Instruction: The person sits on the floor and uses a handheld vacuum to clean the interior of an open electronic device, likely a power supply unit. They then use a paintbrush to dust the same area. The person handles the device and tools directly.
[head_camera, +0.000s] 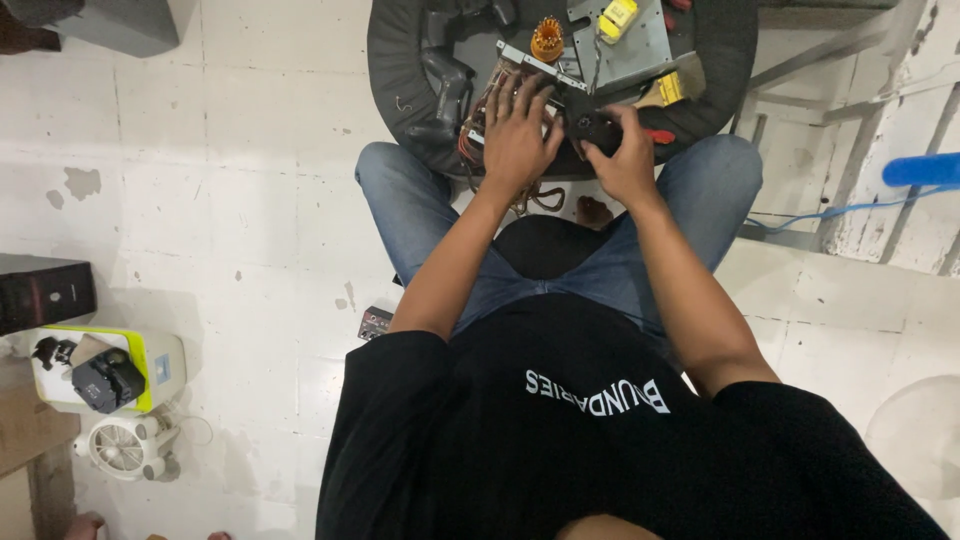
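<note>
Fan (592, 128), small black, gripped in my right hand (628, 158) over lap for control. Left hand (518, 135) flat, fingers spread, steadying wire bundle (480, 125) beside it on round worktop (400, 90).

An informal electronics repair workshop set on a worn, paint-chipped white tiled floor (250, 170): an opened grey metal device chassis (625, 45) with bundled coloured wires (480, 115), an orange round screwdriver-bit holder (547, 38), a small white fan (120, 447), a black computer case (45, 292).

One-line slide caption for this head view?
Seated person's left hand presses wires while right hand grips a small black part.
</note>
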